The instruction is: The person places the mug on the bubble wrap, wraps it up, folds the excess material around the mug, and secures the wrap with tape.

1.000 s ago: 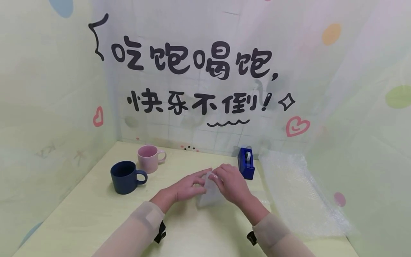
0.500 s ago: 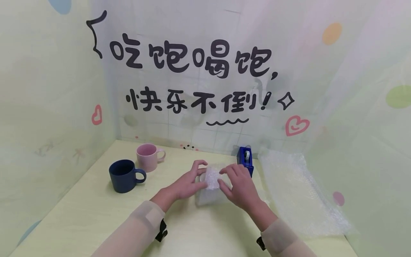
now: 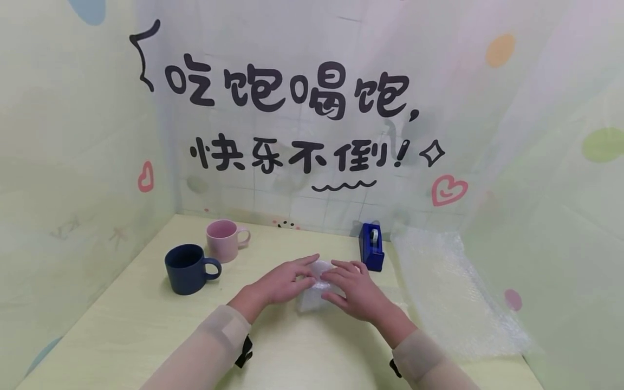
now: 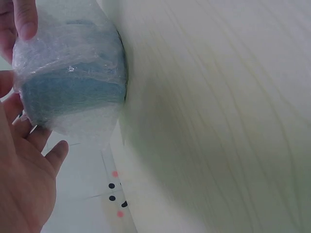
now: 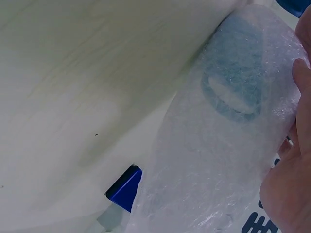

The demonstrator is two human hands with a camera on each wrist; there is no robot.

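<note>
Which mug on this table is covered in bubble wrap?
The light blue handled mug between the left hand and right hand; the dark blue handled mug and pink handled mug stand unwrapped.

The head view was bright, and the bench (image 3: 117, 325) had soft shadows and a pale shine near the front. Both wrist views were dimmer and a bit fuzzy. Tiny white glints dotted the wrap (image 5: 204, 174).

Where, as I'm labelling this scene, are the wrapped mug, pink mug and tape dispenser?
Wrapped mug (image 4: 75, 91): left wrist view, blue side.
Pink mug (image 3: 223, 248): head view, outer wall.
Tape dispenser (image 3: 374, 260): head view, blue front.
</note>
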